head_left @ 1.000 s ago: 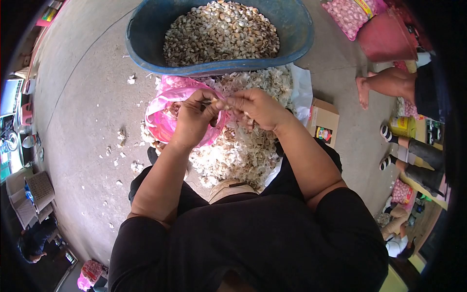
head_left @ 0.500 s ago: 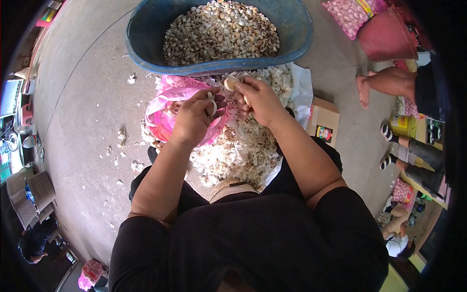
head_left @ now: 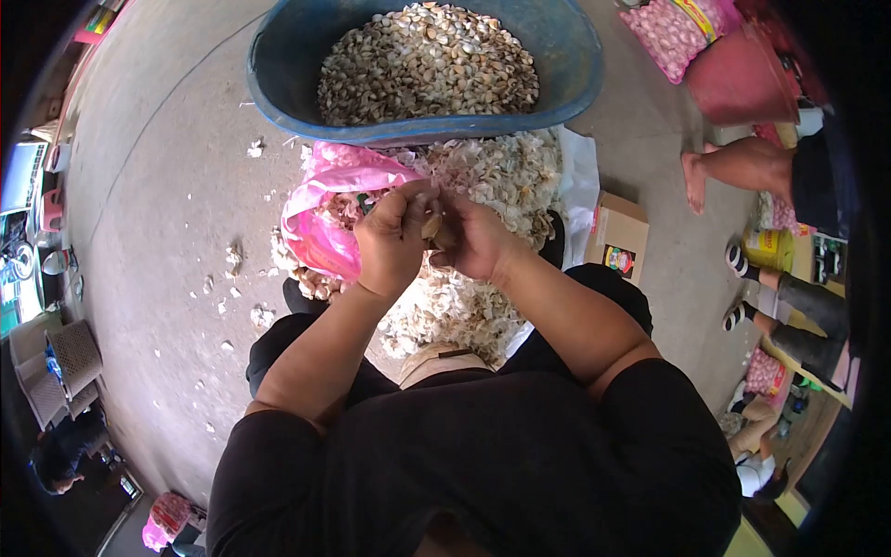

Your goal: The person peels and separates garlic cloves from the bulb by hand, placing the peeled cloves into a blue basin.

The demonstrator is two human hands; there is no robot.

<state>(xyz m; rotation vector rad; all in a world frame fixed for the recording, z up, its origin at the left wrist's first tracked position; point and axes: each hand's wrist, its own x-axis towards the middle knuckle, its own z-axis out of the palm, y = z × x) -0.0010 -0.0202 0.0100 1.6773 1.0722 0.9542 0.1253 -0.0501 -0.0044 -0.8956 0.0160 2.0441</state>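
Observation:
My left hand [head_left: 390, 243] and my right hand [head_left: 480, 239] meet over the heap of papery garlic skins [head_left: 455, 311]. Between their curled fingers is a brownish-white piece of garlic [head_left: 431, 226], and both hands are closed on it. The fingers hide much of it, so whether it is one clove or several cannot be told. Just left of my hands lies an open pink plastic bag [head_left: 302, 213] with garlic inside. Beyond them stands a blue tub [head_left: 278, 111] holding a deep pile of garlic cloves [head_left: 427, 70].
A small cardboard box [head_left: 620, 227] stands to the right beside a white sheet [head_left: 579, 172]. Skin scraps [head_left: 263, 317] dot the concrete floor on the left. Farther right are a person's bare leg [head_left: 742, 167], a red container [head_left: 742, 79] and a garlic sack [head_left: 673, 37].
My hands have come together from slightly apart. The garlic my right hand held up near the tub is now lower, between both hands. The view has shifted slightly.

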